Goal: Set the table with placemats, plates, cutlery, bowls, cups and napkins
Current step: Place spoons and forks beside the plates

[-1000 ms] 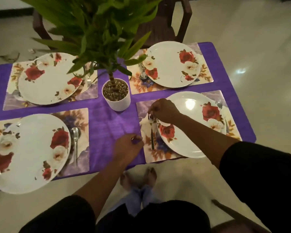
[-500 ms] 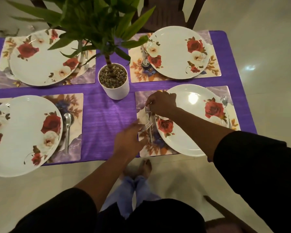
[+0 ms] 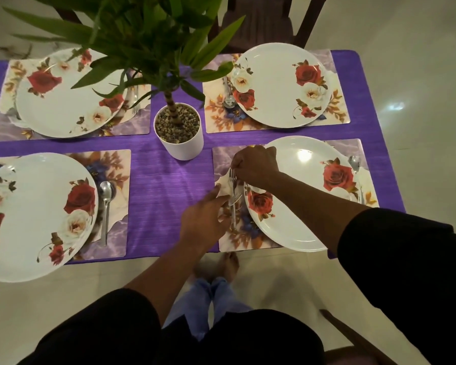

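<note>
1. Pinching the top of a fork (image 3: 232, 180), the right hand (image 3: 256, 165) is curling its fingers over the near-right placemat (image 3: 223, 160), just left of the plate (image 3: 295, 196).
2. The left hand (image 3: 204, 219) is holding a second fork (image 3: 235, 198) by its handle; its tines are crossing the first fork.
3. The first fork is lying lengthwise on the placemat, beside the plate's left rim.
4. Risk: the two forks are touching, so lifting either one is likely to drag the other askew or knock it against the plate.
5. Risk: the right forearm is reaching across the plate; lowering it could shift the plate on its mat.
6. A spoon (image 3: 354, 163) is lying at this plate's right edge.
7. The other three plates are sitting empty on their mats, with a spoon beside the near-left one (image 3: 106, 204) and the far-right one (image 3: 229, 97).
8. The white pot (image 3: 179, 133) is holding gravel and a plant.
9. No bowls, cups or napkins are showing.
</note>
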Motion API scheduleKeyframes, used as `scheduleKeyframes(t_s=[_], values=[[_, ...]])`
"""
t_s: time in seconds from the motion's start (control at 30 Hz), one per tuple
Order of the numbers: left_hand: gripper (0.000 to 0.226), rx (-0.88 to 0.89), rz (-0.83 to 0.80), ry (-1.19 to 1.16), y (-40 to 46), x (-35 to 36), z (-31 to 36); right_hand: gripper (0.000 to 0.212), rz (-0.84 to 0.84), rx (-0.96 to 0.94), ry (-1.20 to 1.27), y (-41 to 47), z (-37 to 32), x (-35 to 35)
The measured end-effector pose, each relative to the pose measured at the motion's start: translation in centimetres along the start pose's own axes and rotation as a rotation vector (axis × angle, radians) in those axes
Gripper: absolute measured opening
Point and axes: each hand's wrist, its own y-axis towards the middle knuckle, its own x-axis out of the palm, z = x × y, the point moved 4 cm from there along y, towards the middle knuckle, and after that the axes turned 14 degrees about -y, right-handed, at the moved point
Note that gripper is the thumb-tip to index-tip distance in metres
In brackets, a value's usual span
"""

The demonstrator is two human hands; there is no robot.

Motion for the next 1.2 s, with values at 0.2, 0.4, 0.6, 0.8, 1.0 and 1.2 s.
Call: scheduleKeyframes(t_s=[0.2,0.4,0.6,0.8,1.0,1.2], values=[[0.046,-0.046,0.007,-0.074,0.2,-0.3,-0.7,0.018,-0.009,0.001,0.04,-0.3,0.1,-0.3],[0.043,-0.045,0.102,-0.03,0.4,-2.4,-0.8,0.03,-0.204,-0.016,0.463,-0.9,-0.7,-2.1],[0.046,0.005,0.09,0.001,1.3,-5.6,0.3,0.017,-0.372,0.012,0.697,-2.9,-1.4,-5.4],[0.028,0.084,-0.011,-0.011,2.7,-6.8,2.3,0.023,-0.376,0.006,0.601,-4.8,-0.3,-8.2],[0.034,0.203,-0.003,-0.062,5.1,-7.5,6.2,0.013,-0.175,0.229,0.693,-5.9,4.9,-9.7],[0.06,0.25,0.033,-0.017,7.8,-7.1,8.7,0.009,0.04,0.562,0.957,-7.9,13.1,-9.6]])
